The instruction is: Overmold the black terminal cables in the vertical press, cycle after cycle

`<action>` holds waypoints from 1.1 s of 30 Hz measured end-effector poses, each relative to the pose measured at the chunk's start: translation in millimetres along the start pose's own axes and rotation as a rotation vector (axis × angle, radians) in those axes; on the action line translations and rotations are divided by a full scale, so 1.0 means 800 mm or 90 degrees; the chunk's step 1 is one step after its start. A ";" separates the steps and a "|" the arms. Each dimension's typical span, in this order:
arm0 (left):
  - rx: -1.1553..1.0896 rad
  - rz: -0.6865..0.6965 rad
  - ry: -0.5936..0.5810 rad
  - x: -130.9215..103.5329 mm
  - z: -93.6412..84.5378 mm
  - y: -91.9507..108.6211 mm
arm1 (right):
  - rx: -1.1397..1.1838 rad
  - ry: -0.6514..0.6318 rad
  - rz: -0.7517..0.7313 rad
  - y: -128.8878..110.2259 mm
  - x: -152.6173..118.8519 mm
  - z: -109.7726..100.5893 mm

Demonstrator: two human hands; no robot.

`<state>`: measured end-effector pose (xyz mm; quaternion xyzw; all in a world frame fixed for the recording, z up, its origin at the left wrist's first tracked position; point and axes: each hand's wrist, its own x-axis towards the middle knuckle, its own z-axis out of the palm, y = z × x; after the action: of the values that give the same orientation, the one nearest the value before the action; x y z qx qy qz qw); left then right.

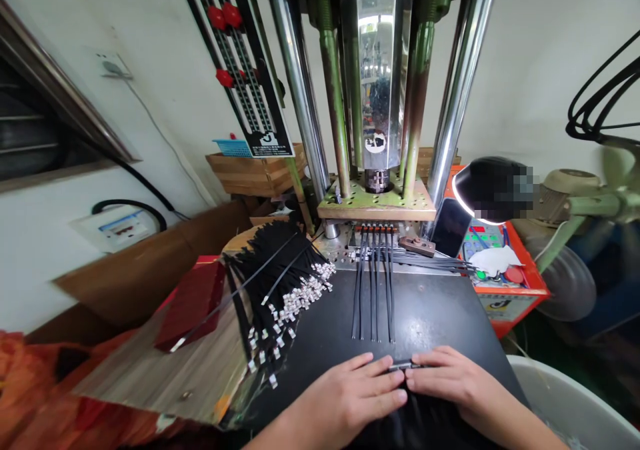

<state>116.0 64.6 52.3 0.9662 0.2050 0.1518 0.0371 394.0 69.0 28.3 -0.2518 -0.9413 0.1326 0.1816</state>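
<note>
My left hand point(357, 391) and my right hand point(443, 378) meet low on the black work surface point(435, 310), fingers closed on a small dark piece point(401, 365) with a silvery part between the fingertips. Ahead of them, several black cables point(374, 290) lie side by side, their upper ends in a fixture point(373, 229) under the press plate point(377, 209). To the left is a large pile of black cables point(280, 257) with white-and-metal connector ends point(305, 293). More cables point(425, 260) lie crosswise at the right of the fixture.
A red box point(195, 303) sits on a wooden board point(150, 363) at left. On the right are a lit lamp point(493, 190), an orange control box point(515, 290) with buttons and a white tub point(575, 403). Steel columns point(300, 83) flank the press.
</note>
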 end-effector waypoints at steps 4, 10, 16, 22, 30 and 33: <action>-0.046 -0.057 0.095 -0.006 0.033 -0.011 | 0.160 0.033 0.101 0.004 0.005 0.004; -0.155 -0.140 -0.038 -0.003 0.033 -0.021 | 0.262 0.028 0.166 0.017 0.005 0.010; -0.271 -0.232 -0.152 0.002 0.003 -0.019 | 0.242 -0.032 0.193 0.021 -0.003 0.005; -0.293 -0.310 -0.139 0.047 -0.056 -0.072 | 0.039 0.110 0.319 0.003 -0.035 0.018; -0.002 -0.543 0.044 0.181 -0.013 -0.264 | -0.004 0.222 0.398 -0.008 -0.063 0.049; 0.021 -0.606 0.035 0.204 -0.008 -0.313 | 0.039 0.248 0.380 0.000 -0.060 0.039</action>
<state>159.3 359.9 69.9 0.7610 0.6281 0.1404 0.0814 419.9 39.0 -13.2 -0.5310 -0.7693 0.1575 0.3186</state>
